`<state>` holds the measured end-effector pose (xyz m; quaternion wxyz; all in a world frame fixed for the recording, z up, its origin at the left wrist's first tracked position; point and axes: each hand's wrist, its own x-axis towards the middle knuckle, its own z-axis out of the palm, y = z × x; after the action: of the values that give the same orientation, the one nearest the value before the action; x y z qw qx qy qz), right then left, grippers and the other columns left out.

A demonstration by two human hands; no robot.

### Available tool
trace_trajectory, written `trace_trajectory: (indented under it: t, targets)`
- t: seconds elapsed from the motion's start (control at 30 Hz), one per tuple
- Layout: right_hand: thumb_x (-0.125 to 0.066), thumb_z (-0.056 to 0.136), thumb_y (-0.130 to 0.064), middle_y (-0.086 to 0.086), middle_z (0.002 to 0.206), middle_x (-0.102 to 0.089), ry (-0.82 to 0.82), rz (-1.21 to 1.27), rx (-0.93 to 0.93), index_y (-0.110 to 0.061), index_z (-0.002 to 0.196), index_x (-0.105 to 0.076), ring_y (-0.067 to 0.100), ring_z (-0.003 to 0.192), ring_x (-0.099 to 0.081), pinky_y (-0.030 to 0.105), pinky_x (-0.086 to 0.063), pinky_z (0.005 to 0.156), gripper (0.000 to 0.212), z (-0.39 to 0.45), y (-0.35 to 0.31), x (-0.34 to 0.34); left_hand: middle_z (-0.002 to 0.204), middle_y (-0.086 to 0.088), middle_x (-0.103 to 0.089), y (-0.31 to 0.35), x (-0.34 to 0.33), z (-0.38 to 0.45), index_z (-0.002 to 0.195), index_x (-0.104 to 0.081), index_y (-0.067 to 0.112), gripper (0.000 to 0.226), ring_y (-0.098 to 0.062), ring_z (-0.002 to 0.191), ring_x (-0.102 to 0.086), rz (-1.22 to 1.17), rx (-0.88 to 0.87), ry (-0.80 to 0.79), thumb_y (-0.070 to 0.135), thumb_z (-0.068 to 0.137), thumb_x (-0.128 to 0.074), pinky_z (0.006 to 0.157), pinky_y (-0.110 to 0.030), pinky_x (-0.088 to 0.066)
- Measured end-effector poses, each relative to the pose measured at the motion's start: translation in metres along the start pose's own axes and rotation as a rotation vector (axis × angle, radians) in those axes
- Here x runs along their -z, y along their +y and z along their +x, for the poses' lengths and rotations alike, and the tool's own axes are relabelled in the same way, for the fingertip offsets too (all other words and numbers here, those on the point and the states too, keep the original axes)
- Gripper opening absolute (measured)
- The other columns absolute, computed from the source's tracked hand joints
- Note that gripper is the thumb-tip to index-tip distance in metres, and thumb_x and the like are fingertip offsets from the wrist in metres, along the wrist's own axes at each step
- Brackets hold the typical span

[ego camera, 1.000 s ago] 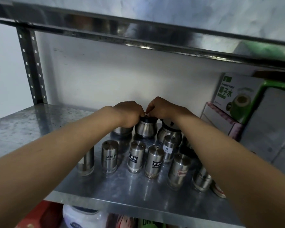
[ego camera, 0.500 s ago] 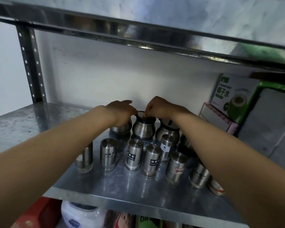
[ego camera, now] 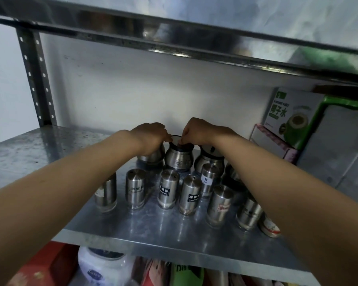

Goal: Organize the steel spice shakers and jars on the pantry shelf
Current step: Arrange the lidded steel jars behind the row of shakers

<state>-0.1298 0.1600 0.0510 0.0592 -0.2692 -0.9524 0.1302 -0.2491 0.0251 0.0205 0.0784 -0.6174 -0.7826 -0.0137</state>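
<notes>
Two bare arms reach to the back of a steel pantry shelf [ego camera: 50, 153], where the right hand [ego camera: 196, 129] pinches the dark lid [ego camera: 179, 141] of a round-bellied steel jar [ego camera: 179, 158] standing in the back row. The left hand [ego camera: 151, 137] curls its grip over a neighbouring jar [ego camera: 153, 158] just to the left. A row of labelled shakers [ego camera: 167, 191] stands upright in front, near the shelf's edge.

My silver steel shakers [ego camera: 167, 190] carry black labels with white lettering; one [ego camera: 208, 179] has a white label. The shelf [ego camera: 50, 153] is mottled grey. The carton [ego camera: 291, 116] beside them is white and green.
</notes>
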Motion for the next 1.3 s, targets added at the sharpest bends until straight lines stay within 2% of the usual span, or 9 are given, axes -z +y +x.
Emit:
trace_trajectory:
  t: [0.13, 0.2, 0.27, 0.33, 0.47, 0.7, 0.9, 1.1, 1.3]
  targets:
    - [-0.074, 0.083, -0.029, 0.013, 0.099, -0.073, 0.004, -0.016, -0.013, 0.002, 0.099, -0.074, 0.025, 0.091, -0.067, 0.029, -0.048, 0.071, 0.034, -0.003, -0.004, 0.001, 0.153, -0.005, -0.033, -0.001, 0.003, -0.003, 0.142, -0.041, 0.028, 0.058, -0.024, 0.144, -0.025, -0.099, 0.018, -0.011, -0.003, 0.093, -0.037, 0.115, -0.035, -0.028]
    - [-0.073, 0.083, -0.029, 0.010, 0.087, -0.069, -0.028, -0.029, -0.022, 0.001, 0.090, -0.072, 0.023, 0.079, -0.063, 0.028, -0.045, 0.064, 0.031, -0.004, -0.007, 0.004, 0.148, -0.007, -0.041, -0.001, 0.010, -0.007, 0.135, -0.051, 0.026, 0.051, -0.025, 0.137, -0.036, -0.239, 0.028, 0.028, -0.002, 0.094, -0.039, 0.110, -0.032, -0.033]
    - [-0.072, 0.083, -0.028, 0.005, 0.067, -0.053, -0.031, -0.032, -0.054, -0.006, 0.066, -0.058, 0.019, 0.063, -0.050, 0.026, -0.036, 0.056, 0.031, -0.005, -0.011, 0.009, 0.143, -0.004, -0.049, -0.007, 0.018, -0.010, 0.125, -0.060, 0.026, 0.046, -0.023, 0.130, -0.047, -0.401, 0.056, 0.123, -0.002, 0.095, -0.039, 0.099, -0.026, -0.040]
    - [-0.072, 0.082, -0.027, 0.004, 0.064, -0.048, 0.020, -0.036, -0.059, -0.008, 0.060, -0.049, 0.020, 0.062, -0.047, 0.027, -0.034, 0.054, 0.037, -0.002, -0.018, 0.015, 0.140, -0.003, -0.053, -0.017, 0.025, -0.016, 0.121, -0.064, 0.023, 0.044, -0.021, 0.124, -0.053, -0.471, 0.132, 0.216, -0.001, 0.097, -0.036, 0.092, -0.022, -0.041]
    - [-0.068, 0.087, -0.020, 0.012, 0.104, -0.070, 0.060, -0.027, 0.029, 0.003, 0.099, -0.071, 0.026, 0.100, -0.064, 0.031, -0.049, 0.082, 0.026, 0.007, -0.033, 0.015, 0.129, -0.005, -0.062, -0.034, 0.032, -0.028, 0.119, -0.066, 0.015, 0.032, -0.020, 0.118, -0.057, -0.479, 0.193, 0.310, 0.005, 0.097, -0.045, 0.092, -0.021, -0.039]
    - [-0.059, 0.090, -0.005, 0.007, 0.131, -0.062, 0.046, 0.011, 0.119, -0.007, 0.125, -0.066, 0.021, 0.119, -0.057, 0.022, -0.042, 0.088, 0.035, 0.014, -0.062, -0.007, 0.119, -0.005, -0.069, -0.052, 0.014, -0.039, 0.109, -0.072, 0.018, 0.023, -0.020, 0.106, -0.063, -0.435, 0.164, 0.245, 0.011, 0.093, -0.056, 0.097, -0.034, -0.049]
    - [-0.045, 0.095, -0.005, 0.007, 0.128, -0.063, -0.106, -0.078, 0.115, -0.010, 0.125, -0.066, 0.022, 0.113, -0.058, 0.028, -0.048, 0.087, 0.037, 0.014, -0.073, -0.018, 0.130, -0.007, -0.062, -0.051, -0.009, -0.041, 0.116, -0.068, 0.019, 0.053, -0.024, 0.117, -0.058, -0.307, 0.042, 0.260, -0.014, 0.084, -0.043, 0.097, -0.032, -0.046]
    - [-0.038, 0.099, -0.004, 0.009, 0.136, -0.058, -0.138, -0.075, 0.076, -0.007, 0.132, -0.060, 0.024, 0.120, -0.056, 0.029, -0.045, 0.098, 0.039, 0.009, -0.078, -0.013, 0.134, -0.006, -0.059, -0.052, -0.011, -0.044, 0.126, -0.062, 0.023, 0.058, -0.024, 0.118, -0.055, -0.214, 0.047, 0.255, -0.011, 0.083, -0.042, 0.095, -0.031, -0.045]
    - [-0.056, 0.091, -0.011, 0.013, 0.122, -0.067, -0.104, 0.001, 0.092, -0.007, 0.120, -0.068, 0.029, 0.115, -0.062, 0.032, -0.049, 0.091, 0.032, 0.010, -0.080, -0.009, 0.146, -0.008, -0.045, -0.059, -0.004, -0.060, 0.133, -0.055, 0.028, 0.060, -0.020, 0.139, -0.036, -0.115, 0.095, 0.257, -0.006, 0.086, -0.039, 0.108, -0.029, -0.035]
